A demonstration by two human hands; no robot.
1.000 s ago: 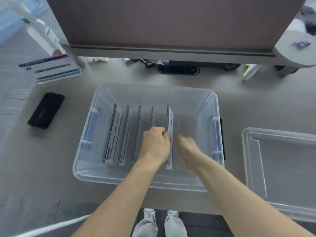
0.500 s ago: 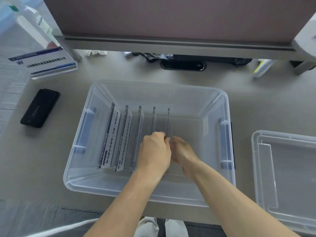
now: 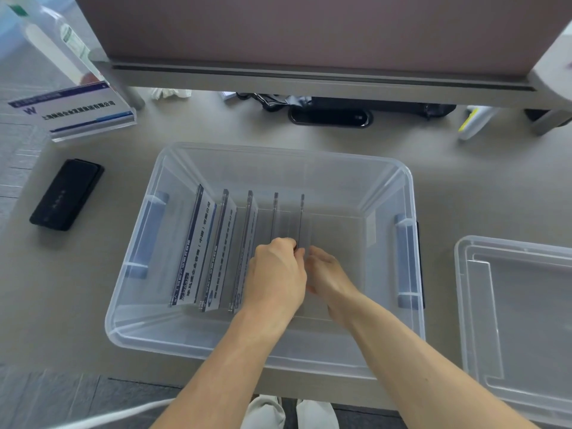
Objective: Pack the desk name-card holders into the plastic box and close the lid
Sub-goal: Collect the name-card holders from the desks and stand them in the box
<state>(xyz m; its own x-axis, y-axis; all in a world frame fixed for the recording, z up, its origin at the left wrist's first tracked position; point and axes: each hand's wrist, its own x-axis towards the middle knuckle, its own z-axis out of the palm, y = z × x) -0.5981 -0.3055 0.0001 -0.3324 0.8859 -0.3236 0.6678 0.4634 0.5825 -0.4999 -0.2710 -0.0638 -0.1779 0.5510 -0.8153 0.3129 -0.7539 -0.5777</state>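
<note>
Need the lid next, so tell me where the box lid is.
In the head view the lid lies flat on the desk at the right edge, beside the open plastic box, apart from it.

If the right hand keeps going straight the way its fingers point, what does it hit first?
The right hand points away from the person, along the rightmost holder. Ahead looks free until the box's far wall, though depth is hard to judge.

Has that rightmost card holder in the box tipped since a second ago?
Yes. The rightmost holder then leaned, card face showing; now it stands edge-on, parallel to its neighbour.
</note>
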